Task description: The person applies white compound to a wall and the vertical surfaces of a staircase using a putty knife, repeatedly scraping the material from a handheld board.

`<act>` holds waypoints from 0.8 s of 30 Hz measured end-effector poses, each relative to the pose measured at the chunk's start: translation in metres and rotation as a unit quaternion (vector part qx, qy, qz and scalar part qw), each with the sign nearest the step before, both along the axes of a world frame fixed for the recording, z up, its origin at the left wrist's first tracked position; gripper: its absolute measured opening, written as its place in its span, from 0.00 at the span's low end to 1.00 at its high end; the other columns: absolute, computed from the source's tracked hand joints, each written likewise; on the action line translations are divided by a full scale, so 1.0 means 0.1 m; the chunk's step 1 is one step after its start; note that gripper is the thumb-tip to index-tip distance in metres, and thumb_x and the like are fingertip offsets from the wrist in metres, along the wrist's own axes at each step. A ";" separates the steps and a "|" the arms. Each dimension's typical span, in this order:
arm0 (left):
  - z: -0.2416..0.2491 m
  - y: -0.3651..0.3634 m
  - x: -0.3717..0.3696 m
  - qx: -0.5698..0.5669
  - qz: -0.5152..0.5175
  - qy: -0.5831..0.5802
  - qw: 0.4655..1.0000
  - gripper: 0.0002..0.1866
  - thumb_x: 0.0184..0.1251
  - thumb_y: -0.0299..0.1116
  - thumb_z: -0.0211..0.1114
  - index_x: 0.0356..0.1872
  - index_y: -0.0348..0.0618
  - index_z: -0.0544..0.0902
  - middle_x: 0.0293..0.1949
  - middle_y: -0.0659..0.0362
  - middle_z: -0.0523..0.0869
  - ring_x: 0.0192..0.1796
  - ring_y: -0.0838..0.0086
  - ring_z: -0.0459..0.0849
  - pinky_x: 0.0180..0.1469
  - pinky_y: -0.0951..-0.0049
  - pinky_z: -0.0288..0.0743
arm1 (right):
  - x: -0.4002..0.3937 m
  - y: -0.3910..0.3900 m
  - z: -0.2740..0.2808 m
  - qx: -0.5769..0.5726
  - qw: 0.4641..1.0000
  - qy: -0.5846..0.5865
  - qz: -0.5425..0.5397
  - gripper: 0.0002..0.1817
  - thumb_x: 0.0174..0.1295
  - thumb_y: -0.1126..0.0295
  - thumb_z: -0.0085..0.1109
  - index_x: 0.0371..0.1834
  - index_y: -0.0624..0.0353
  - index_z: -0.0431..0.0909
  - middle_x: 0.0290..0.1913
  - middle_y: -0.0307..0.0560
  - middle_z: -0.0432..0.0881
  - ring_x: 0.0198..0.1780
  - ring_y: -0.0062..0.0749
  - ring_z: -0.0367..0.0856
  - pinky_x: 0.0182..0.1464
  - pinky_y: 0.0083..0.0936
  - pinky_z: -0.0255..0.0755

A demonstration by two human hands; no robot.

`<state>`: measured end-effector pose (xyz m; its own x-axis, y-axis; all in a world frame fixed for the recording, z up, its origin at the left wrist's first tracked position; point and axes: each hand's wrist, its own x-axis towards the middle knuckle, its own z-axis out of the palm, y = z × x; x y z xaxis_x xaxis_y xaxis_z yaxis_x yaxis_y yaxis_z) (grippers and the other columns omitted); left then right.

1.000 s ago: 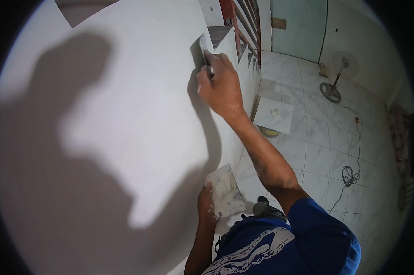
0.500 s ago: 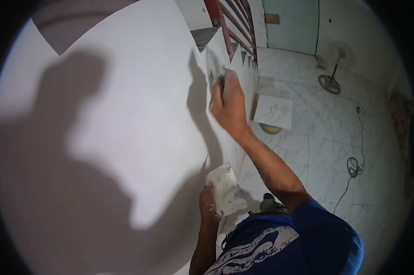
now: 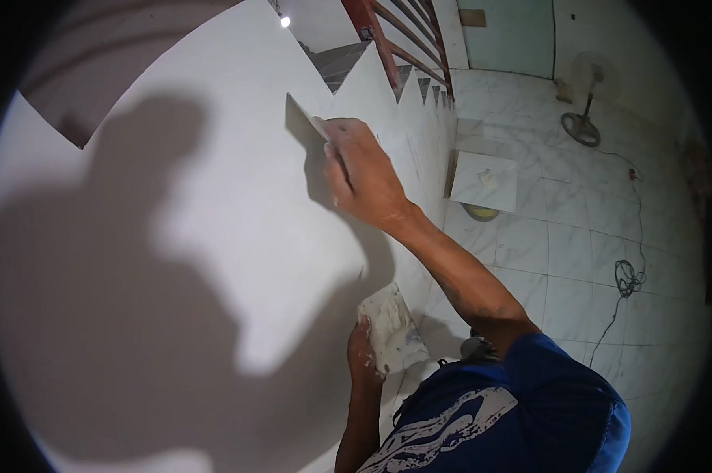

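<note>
My right hand (image 3: 365, 173) is closed around a putty knife (image 3: 301, 117), its broad flat blade angled against the white wall (image 3: 253, 229) just below the stair edge. The fingers cover its handle. Lower down, my left hand (image 3: 361, 351) grips a flat rectangular plate (image 3: 393, 335) by its left side. Pale putty is smeared over the plate's face, with darker patches showing through. The plate is held close to my body, beside the wall, well below the putty knife.
Stair steps (image 3: 342, 65) with a red-brown railing (image 3: 383, 47) rise beyond the wall. On the tiled floor are a white square board (image 3: 482, 180) over a round container (image 3: 480, 213), a standing fan (image 3: 583, 126) and a coiled cable (image 3: 626, 277). A lamp (image 3: 285, 22) glows above.
My right hand has moved left with the putty knife, away from the stair edge and across the wall. The view has shifted slightly. My left hand still holds the plate in nearly the same place.
</note>
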<state>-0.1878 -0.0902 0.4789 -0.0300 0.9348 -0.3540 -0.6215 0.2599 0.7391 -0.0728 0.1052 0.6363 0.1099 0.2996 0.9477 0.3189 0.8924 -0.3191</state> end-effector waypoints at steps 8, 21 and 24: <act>0.03 -0.01 0.03 -0.025 0.020 0.030 0.999 0.25 0.78 0.45 0.52 0.62 0.33 0.72 0.52 0.49 0.83 0.51 0.63 0.85 0.54 0.63 0.81 | -0.11 0.28 0.05 -0.131 0.983 0.056 -0.119 0.18 0.63 0.78 0.54 0.56 0.75 0.72 0.46 0.63 0.73 0.45 0.55 0.74 0.48 0.43 0.72; -0.02 -0.05 -0.02 0.018 -0.003 -0.012 1.000 0.23 0.77 0.41 0.55 0.62 0.32 0.72 0.54 0.50 0.83 0.54 0.66 0.84 0.56 0.68 0.79 | -0.33 -0.43 0.08 0.078 0.983 -0.163 0.032 0.30 0.54 0.77 0.60 0.62 0.74 0.68 0.57 0.62 0.71 0.59 0.55 0.69 0.65 0.44 0.66; -0.01 -0.02 -0.01 0.005 -0.002 -0.003 1.000 0.24 0.77 0.42 0.56 0.63 0.32 0.72 0.54 0.49 0.82 0.54 0.65 0.84 0.57 0.68 0.78 | -0.09 -0.38 0.03 0.056 0.982 -0.179 0.036 0.31 0.55 0.77 0.60 0.64 0.72 0.67 0.60 0.61 0.71 0.60 0.52 0.69 0.66 0.43 0.66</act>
